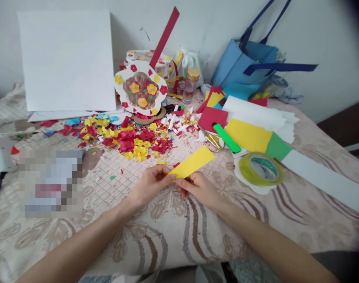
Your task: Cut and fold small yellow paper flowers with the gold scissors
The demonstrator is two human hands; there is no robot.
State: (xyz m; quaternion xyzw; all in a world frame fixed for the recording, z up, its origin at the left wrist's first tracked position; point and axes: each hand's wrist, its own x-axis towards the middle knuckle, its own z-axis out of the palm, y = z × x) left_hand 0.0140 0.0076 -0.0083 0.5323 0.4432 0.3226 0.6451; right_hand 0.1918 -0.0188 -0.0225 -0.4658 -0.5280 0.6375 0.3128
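Head view, hands pinching yellow strip, tape (print unreadable)

A single camera, worn on the person's head, looks forward and down from above the near side of a table draped in beige cloth with brown wavy patterns. The bare forearms enter from the lower corners, nearest the lens, and bring the left hand and right hand close to mid-view. The cloth's near edge crosses the bottom; a pale, plain wall backs the top, farthest off.
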